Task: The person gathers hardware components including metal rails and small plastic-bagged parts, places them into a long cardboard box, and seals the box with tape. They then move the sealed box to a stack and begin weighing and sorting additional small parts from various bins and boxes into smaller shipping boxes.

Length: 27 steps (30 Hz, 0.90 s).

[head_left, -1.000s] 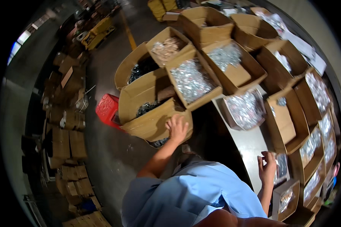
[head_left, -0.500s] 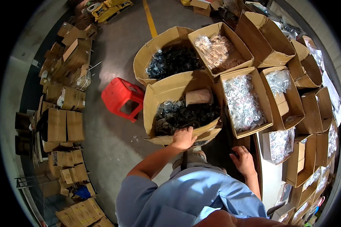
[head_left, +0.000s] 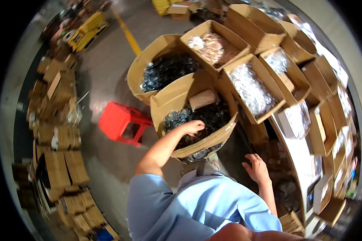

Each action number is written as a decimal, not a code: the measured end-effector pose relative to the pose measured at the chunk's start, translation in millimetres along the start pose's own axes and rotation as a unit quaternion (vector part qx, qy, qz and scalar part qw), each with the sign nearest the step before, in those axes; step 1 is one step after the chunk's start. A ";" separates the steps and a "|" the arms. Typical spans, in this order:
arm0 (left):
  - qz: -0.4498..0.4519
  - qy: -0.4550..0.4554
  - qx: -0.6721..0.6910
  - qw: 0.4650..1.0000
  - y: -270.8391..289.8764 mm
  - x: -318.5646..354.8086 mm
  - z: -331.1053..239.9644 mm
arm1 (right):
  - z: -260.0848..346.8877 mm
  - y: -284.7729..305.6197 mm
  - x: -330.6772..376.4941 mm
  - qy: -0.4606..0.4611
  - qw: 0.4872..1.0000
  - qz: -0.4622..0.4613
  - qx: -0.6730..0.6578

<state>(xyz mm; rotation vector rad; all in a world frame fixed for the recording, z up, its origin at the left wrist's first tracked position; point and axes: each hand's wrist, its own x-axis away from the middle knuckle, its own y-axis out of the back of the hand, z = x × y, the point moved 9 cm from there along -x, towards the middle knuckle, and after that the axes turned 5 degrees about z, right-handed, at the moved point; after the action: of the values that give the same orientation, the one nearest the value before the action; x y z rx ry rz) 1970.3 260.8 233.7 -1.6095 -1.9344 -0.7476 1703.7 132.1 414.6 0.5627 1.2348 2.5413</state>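
Head view: looking down over the person's blue-shirted shoulders at two bare hands among open cartons.
Left hand (head_left: 192,127): reaches into the nearest cardboard box (head_left: 213,138), fingers curled down into the contents; whether this grip has closed on anything I cannot tell.
Right hand (head_left: 256,168): lies fingers spread and empty, palm down, on a dark surface below the boxes, apparently to steady the lean forward.
Box contents: dark bagged parts (head_left: 207,116) fill the nearest box, with a small brown packet (head_left: 202,99) lying on top toward the far side.
Box tilt: the nearest box leans toward the person, its front flap folded down, which puts the contents within arm's reach.
Neighbouring boxes: a box of dark bags (head_left: 165,71) behind it, one of pale and pinkish bags (head_left: 212,47) beyond, one of silvery bags (head_left: 251,90) to the right; all tipped inward the same way.
Floor: a red plastic stool (head_left: 120,122) stands just left of the boxes.
Far left: stacked flat cartons (head_left: 58,136) line the wall.
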 end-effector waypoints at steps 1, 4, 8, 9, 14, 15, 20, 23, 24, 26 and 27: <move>-0.028 -0.122 -0.276 0.953 28.4 -32.9 31.4 | 1.4 -10.2 18.5 -0.022 1.000 -0.005 -0.004; 0.024 0.047 -0.541 0.840 41.5 -72.3 132.1 | -22.4 -55.1 88.7 -0.149 0.988 -0.026 -0.025; 0.010 0.129 -0.511 0.850 48.1 -94.3 195.0 | -34.5 -138.6 214.0 -0.329 0.943 -0.031 -0.031; 0.000 0.143 -0.506 0.851 46.9 -89.9 206.6 | -33.9 -163.7 246.6 -0.365 0.928 -0.033 -0.061; -0.015 0.140 -0.505 0.851 31.0 -85.3 201.3 | -2.5 -288.5 386.9 -0.534 0.830 -0.018 -0.161; -0.017 0.137 -0.499 0.855 30.8 -82.7 200.5 | 7.3 -292.3 391.2 -0.537 0.827 -0.026 -0.167; -0.020 0.114 -0.474 0.873 21.1 -82.0 201.4 | 32.4 -319.6 378.1 -0.525 0.825 -0.048 -0.204; -0.035 0.091 -0.441 0.892 26.2 -77.6 190.1 | 42.1 -285.6 322.4 -0.466 0.867 -0.073 -0.159; -0.034 0.078 -0.419 0.904 29.3 -76.5 181.6 | 42.9 -278.2 307.6 -0.463 0.868 -0.072 -0.163; 0.005 0.042 -0.360 0.932 31.6 -78.9 148.1 | 53.3 -251.9 271.7 -0.421 0.891 -0.083 -0.147; 0.047 0.022 -0.305 0.951 31.8 -77.6 122.8 | 55.5 -237.1 255.4 -0.421 0.887 -0.092 -0.167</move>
<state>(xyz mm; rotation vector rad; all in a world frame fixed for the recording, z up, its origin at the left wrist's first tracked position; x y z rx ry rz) 2010.0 296.2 94.9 -1.9885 -1.6659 -1.4260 1515.9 414.1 316.0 1.2080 0.4875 1.8986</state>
